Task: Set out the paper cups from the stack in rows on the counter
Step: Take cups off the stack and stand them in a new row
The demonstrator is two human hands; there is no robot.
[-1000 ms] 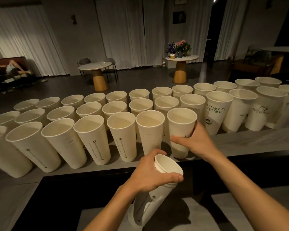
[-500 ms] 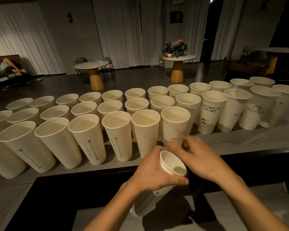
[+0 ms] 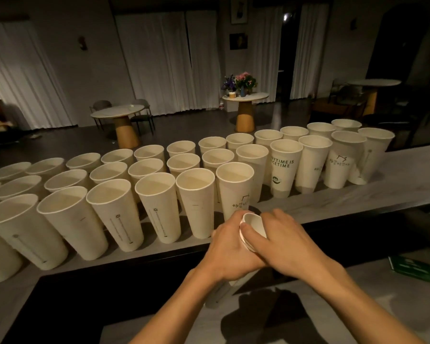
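Right-hand grip: right hand (image 3: 291,244) pinches the top cup (image 3: 255,223) at its rim, thumb on the near wall, fingers curled over the far side.
Left-hand grip: left hand (image 3: 230,247) is wrapped round the stack (image 3: 221,291) just below that rim, touching the right hand.
Location of stack: held in the air, on the person's side of the counter (image 3: 358,194), not resting on it.
Orientation: mouth points up and away, toward the rows; base points down and back toward the person.
Long axis: tilted, running from low and left of the grip to high and beyond it.
Step in hand (judged): separating the top cup.
Procedure: hold the stack firm; pull along the axis, not sideways; squeeze lightly, since the rim looks likely to deform.
Placement target (judged): bare counter just beyond the grip, right of the last front-row cup (image 3: 235,187).
Hazard: neighbouring cups stand close and look easy to tip.
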